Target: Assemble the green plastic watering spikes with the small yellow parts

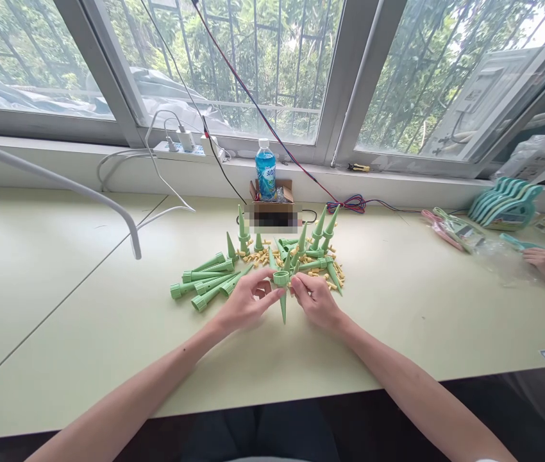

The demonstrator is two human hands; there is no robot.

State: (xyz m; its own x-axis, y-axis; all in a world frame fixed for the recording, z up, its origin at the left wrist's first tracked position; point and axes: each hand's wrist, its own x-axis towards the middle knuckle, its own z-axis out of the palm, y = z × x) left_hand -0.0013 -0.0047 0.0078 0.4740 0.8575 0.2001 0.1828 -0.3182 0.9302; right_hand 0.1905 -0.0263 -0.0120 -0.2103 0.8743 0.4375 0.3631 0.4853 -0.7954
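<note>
A green plastic watering spike (283, 307) points tip-down between my two hands, its ribbed open collar facing up. My left hand (248, 300) grips it by the collar with fingers and thumb. Close against its right side, my right hand (319, 300) is closed in a pinch on a small yellow plastic piece, mostly hidden by the fingertips. Several finished-looking green spikes (318, 230) stand upright behind, on their collars. More green spikes (202, 289) lie in a group to the left. Small yellow T-shaped pieces (263, 260) are scattered among the spikes.
A cardboard box (286, 191) with a blue bottle (266, 172) stands by the window sill. A white bent tube (84, 179) reaches in from the left. Coiled cable (352, 204), teal hangers (506, 202) and another person's hand (544, 262) are at the right.
</note>
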